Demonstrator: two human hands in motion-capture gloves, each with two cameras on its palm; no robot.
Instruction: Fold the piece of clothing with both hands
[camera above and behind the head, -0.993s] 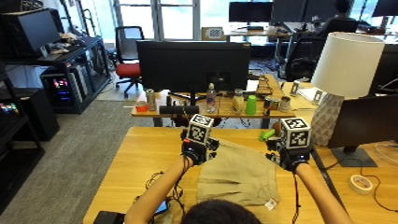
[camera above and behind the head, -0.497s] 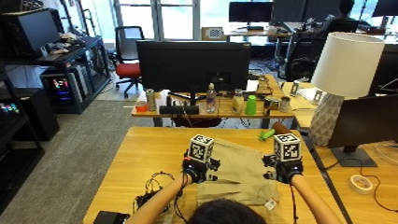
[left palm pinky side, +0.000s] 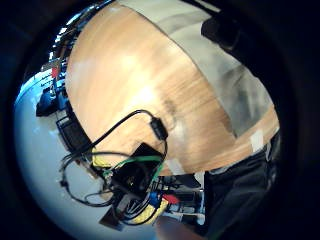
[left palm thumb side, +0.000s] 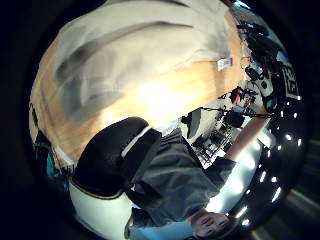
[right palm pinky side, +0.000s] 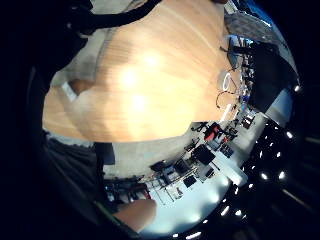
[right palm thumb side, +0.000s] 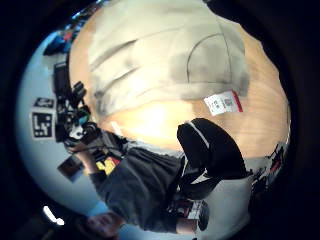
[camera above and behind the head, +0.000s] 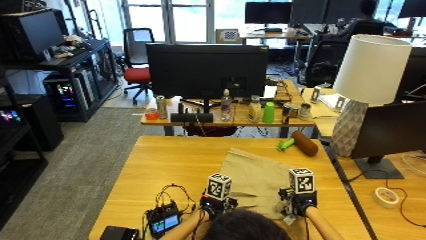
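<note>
1. Khaki garment (camera above and behind the head: 256, 176) lies on the wooden surface (camera above and behind the head: 173, 165), its near edge hidden behind my head.
2. I can't tell what the fingers of my left hand (camera above and behind the head: 214, 202) or right hand (camera above and behind the head: 298, 200) are doing.
3. Both hands have drawn nearer to me than half a second ago.

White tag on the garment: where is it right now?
In the right thumb side palm view, the white tag lies on the wooden table at the edge of the beige garment, on the near side by the person.

Black-gloved hands (camera above and behind the head: 216, 204) (dark hair, grey top)
</note>
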